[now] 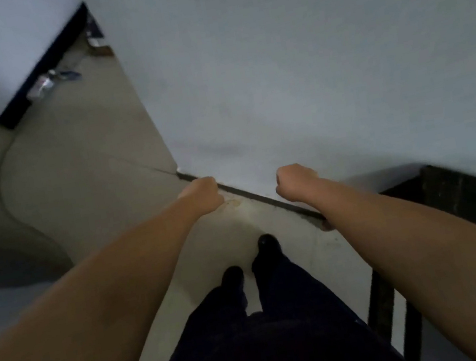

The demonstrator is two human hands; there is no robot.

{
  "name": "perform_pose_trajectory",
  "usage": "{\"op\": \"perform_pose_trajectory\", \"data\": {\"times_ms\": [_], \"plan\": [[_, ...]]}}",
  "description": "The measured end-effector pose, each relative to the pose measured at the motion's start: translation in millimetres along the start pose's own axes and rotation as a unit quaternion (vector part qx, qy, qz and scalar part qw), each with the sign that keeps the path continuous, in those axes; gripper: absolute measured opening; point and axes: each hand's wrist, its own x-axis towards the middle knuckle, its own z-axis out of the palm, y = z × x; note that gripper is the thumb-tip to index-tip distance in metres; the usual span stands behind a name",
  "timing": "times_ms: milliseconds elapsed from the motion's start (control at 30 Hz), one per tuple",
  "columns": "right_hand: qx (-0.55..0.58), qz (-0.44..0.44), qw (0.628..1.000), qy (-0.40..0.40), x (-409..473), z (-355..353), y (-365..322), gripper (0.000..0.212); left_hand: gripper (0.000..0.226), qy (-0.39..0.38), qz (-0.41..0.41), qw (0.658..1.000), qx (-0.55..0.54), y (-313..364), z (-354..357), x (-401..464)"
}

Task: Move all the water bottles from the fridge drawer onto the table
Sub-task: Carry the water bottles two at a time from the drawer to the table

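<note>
No water bottle shows in this blurred view. A large white panel [307,75] fills the upper right, and I cannot tell whether it is the fridge front. A dark strip runs along its lower edge at the floor. Both my arms reach forward and down toward that edge. My left hand [201,195] is curled into a fist over the strip's left end. My right hand [296,183] is also curled, in front of the white panel. The fingers of both hands are tucked out of sight and nothing shows in either of them.
A dark table frame [450,187] with dark legs stands at the right. My legs and dark shoes [267,246] stand on the pale floor [89,172]. Shiny crumpled litter [52,81] lies by a dark baseboard at the upper left.
</note>
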Motion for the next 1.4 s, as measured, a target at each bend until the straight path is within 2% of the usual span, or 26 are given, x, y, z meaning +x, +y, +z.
{"op": "perform_pose_trajectory", "data": {"times_ms": [100, 200, 267, 533, 600, 767, 900, 1100, 1233, 1400], "plan": [[-0.053, -0.075, 0.996, -0.002, 15, -8, -35, 0.022, 0.029, 0.032, -0.069, 0.996, -0.055, -29, -3, -16], [-0.085, -0.135, 0.987, -0.006, 28, -16, -66, 0.031, 0.036, 0.077, -0.139, 0.981, -0.115, -52, -6, -31], [-0.116, -0.194, 0.974, -0.004, 35, -23, -98, 0.033, 0.035, 0.112, -0.200, 0.961, -0.157, -70, -1, -48], [-0.258, -0.359, 0.897, -0.008, 28, -8, -183, 0.025, 0.037, 0.182, -0.339, 0.881, -0.274, -102, 47, -102], [-0.298, -0.393, 0.870, -0.014, 16, 8, -205, 0.019, 0.036, 0.203, -0.375, 0.852, -0.304, -106, 67, -128], [-0.355, -0.483, 0.800, -0.034, -39, 57, -260, 0.031, 0.032, 0.253, -0.471, 0.760, -0.369, -127, 119, -203], [-0.393, -0.548, 0.737, -0.040, -97, 105, -298, 0.032, 0.033, 0.265, -0.536, 0.689, -0.410, -141, 168, -269], [-0.456, -0.607, 0.651, -0.032, -190, 186, -354, 0.029, 0.034, 0.296, -0.573, 0.622, -0.445, -167, 229, -367], [-0.479, -0.630, 0.610, -0.032, -261, 241, -385, 0.031, 0.032, 0.321, -0.597, 0.582, -0.450, -185, 266, -442], [-0.507, -0.692, 0.513, -0.016, -373, 319, -410, 0.033, 0.029, 0.354, -0.652, 0.493, -0.455, -192, 333, -554]]}}
